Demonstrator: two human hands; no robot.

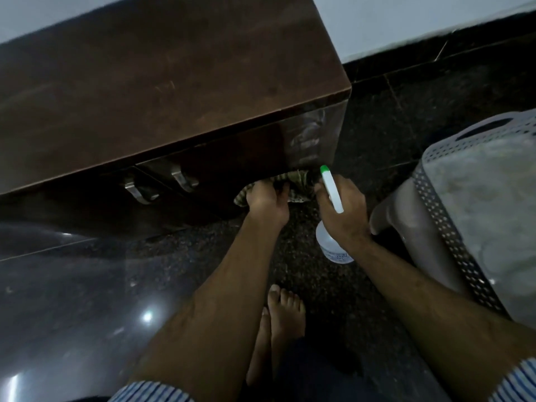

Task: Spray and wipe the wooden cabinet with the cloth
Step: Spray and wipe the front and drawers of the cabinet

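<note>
One cabinet (162, 91) fills the view; its lower front sits just beyond the left hand (265, 198), which clenches the cloth (293, 187) against it. Beside that grip, the right hand (342, 216) grasps the bottle (333, 227), nozzle toward the cloth. Best to press flat, wiping with the grain, spraying lightly ahead.

Dark polished speckled stone floor (72, 300), glossy, light glints near left; grey perforated plastic laundry basket (452, 242) at right, pale cloth inside; white wall (406, 21) far, black stone skirting (464, 50) along its base at far right.
</note>
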